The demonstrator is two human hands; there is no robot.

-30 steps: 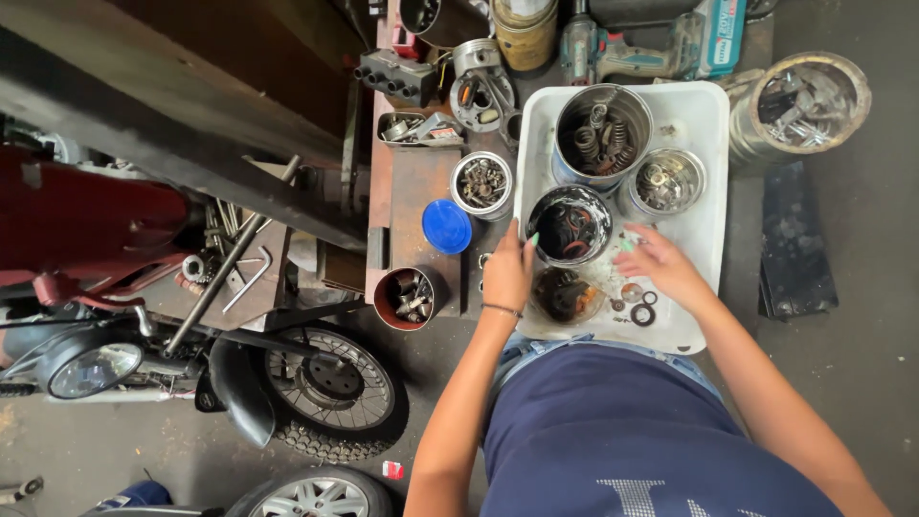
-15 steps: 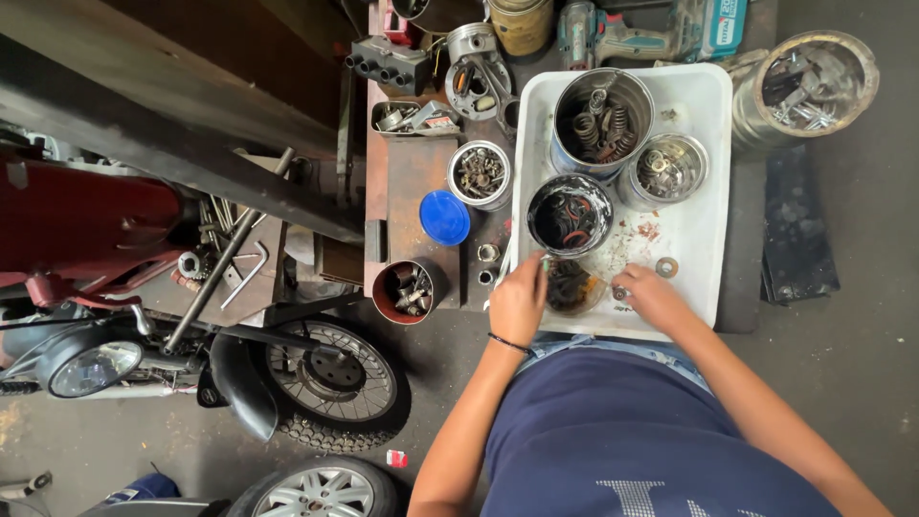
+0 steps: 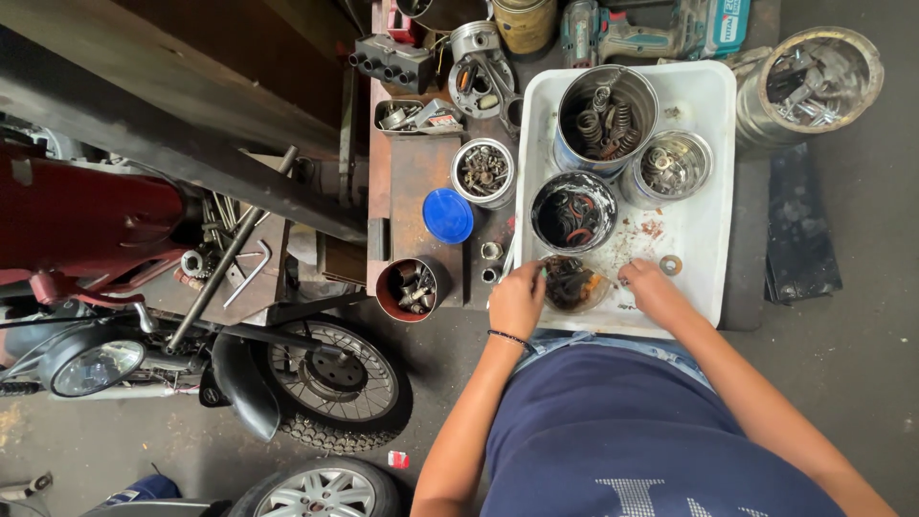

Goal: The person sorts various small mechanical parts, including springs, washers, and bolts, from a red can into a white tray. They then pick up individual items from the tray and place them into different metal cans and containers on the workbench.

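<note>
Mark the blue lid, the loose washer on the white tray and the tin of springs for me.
blue lid (image 3: 448,214), head view, centre of its flat top.
loose washer (image 3: 671,264), head view, on its ring, beside the right hand.
tin of springs (image 3: 605,118), head view, on the coiled springs inside.

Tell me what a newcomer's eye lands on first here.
The white plastic tray crowded with round metal tins of springs and washers, top centre. At its near edge both hands, left hand and right hand, flank a small dish of dark rusty parts. A motorcycle's spoked front wheel sits lower left.
</note>
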